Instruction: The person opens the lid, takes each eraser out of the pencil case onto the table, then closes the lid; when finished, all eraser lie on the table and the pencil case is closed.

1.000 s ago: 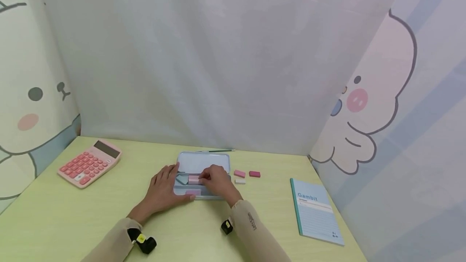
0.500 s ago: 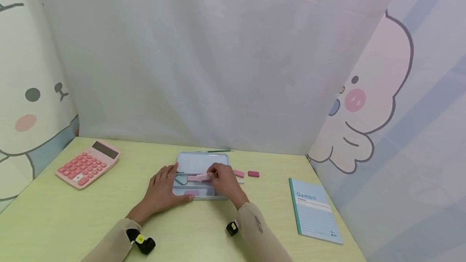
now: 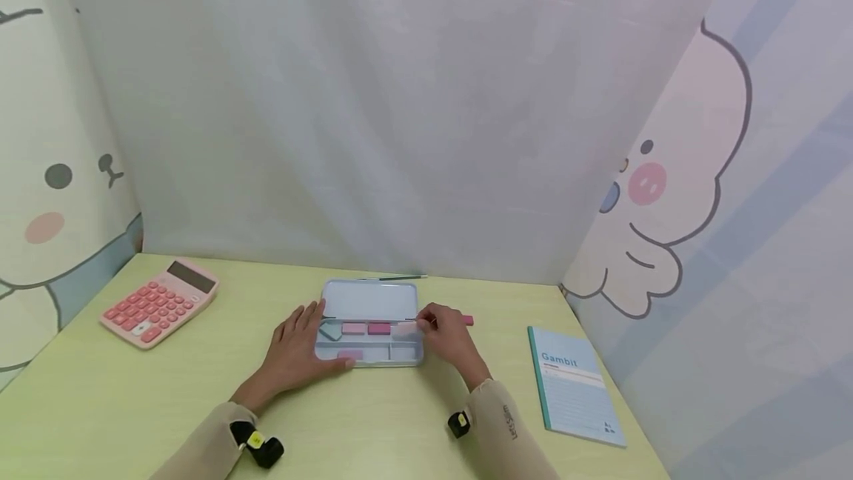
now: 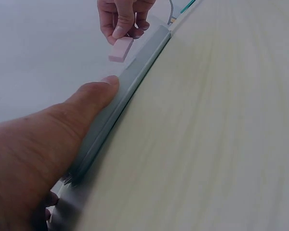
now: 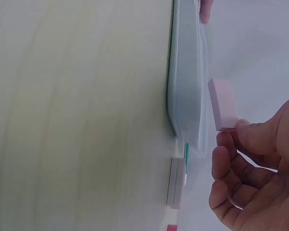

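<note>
A light blue case [image 3: 369, 301] lies on the table with its lid folded back. My left hand [image 3: 293, 350] is spread against the left end of the case, its thumb [image 4: 94, 96] along the front edge. My right hand [image 3: 451, 339] pinches a pale pink eraser [image 5: 224, 103] between thumb and fingers, just above the right end of the case. In the back compartment lie a grey-blue piece [image 3: 330, 331], a light pink eraser [image 3: 353, 328] and a dark pink eraser [image 3: 379, 329]. A lilac eraser [image 3: 349, 355] sits in the front compartment.
Right of the case, a dark pink block [image 3: 469, 320] shows partly behind my right hand. A thin pencil-like stick [image 3: 403, 278] lies behind the lid. A pink calculator [image 3: 160, 304] stands at the left, and a blue notebook [image 3: 578, 387] lies at the right.
My right hand has moved right, carrying the pale pink eraser from the middle of the back compartment to its right end. The left hand stays in place.
</note>
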### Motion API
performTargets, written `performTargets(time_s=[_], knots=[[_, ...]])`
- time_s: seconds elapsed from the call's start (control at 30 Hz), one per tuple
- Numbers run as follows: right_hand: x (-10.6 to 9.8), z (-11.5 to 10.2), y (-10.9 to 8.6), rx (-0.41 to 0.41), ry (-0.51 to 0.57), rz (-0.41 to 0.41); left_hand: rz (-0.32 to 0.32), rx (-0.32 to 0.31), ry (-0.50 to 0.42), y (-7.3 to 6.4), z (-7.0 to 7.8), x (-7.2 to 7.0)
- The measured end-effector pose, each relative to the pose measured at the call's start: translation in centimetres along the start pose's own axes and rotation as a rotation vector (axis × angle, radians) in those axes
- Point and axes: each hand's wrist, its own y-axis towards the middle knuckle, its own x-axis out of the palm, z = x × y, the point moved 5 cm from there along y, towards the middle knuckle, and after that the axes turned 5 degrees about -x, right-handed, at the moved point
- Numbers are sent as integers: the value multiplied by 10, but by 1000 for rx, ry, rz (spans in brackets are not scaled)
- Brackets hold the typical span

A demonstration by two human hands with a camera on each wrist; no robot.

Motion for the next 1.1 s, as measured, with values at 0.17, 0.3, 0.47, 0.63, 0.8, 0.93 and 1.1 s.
performTargets(time_s=[0.17, 0.3, 0.47, 0.63, 0.8, 0.93, 1.1], knots=[[-8, 21, -11, 63, -1, 40, -8, -2, -12, -2, 0, 0], [-17, 33, -17, 109, -4, 72, -5, -2, -13, -2, 0, 0], [-31, 46, -23, 194, 2, 91, -2, 1, -13, -2, 2, -2], [-43, 60, -30, 254, -9, 111, -8, -2, -19, -2, 2, -2], [-53, 72, -34, 287, -37, 83, -6, -1, -19, -1, 1, -1], [-58, 79, -37, 305, -51, 44, -2, -1, -16, 0, -1, 0], [-60, 86, -35, 325, -58, -3, -20, -17, -13, 2, -3, 3]])
